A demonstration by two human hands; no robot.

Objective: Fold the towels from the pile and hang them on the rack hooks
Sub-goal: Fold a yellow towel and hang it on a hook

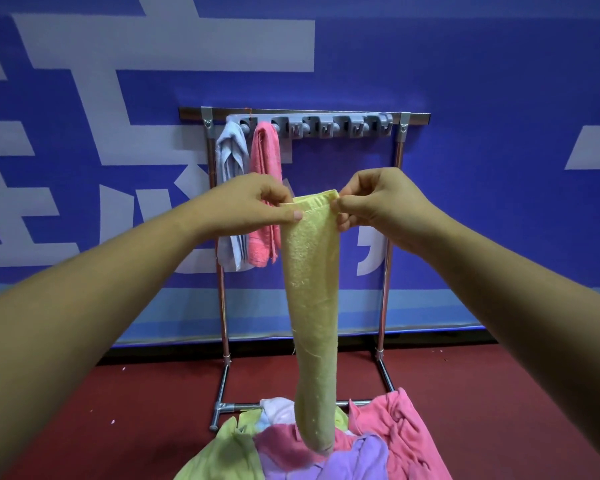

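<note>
Forearms: left forearm (66, 323) and right forearm (534, 323) reach forward from the lower corners of the view and converge at mid-height.
Left hand (257, 202): thumb and fingers pinch the top left corner of the yellow towel (312, 289).
Right hand (374, 199): fingers pinch the top right corner of the same towel; the two hands are near each other, separated only by the folded width.
Yellow towel: folded into a narrow strip, hanging straight down in front of the rack (222, 306). Its lower end overlaps the pile (326, 452); contact cannot be told.
Pile: lies on the red floor (136, 410) at the rack's front base bar and holds crumpled light green, pink, lilac and white towels.
Rack: metal frame against the blue wall (465, 98), with a grey hook strip (326, 128) along the top bar.
Hook strip, left end: carries a blue-grey towel (231, 161) and, just beside it, a pink towel (264, 157), both hanging folded.
</note>
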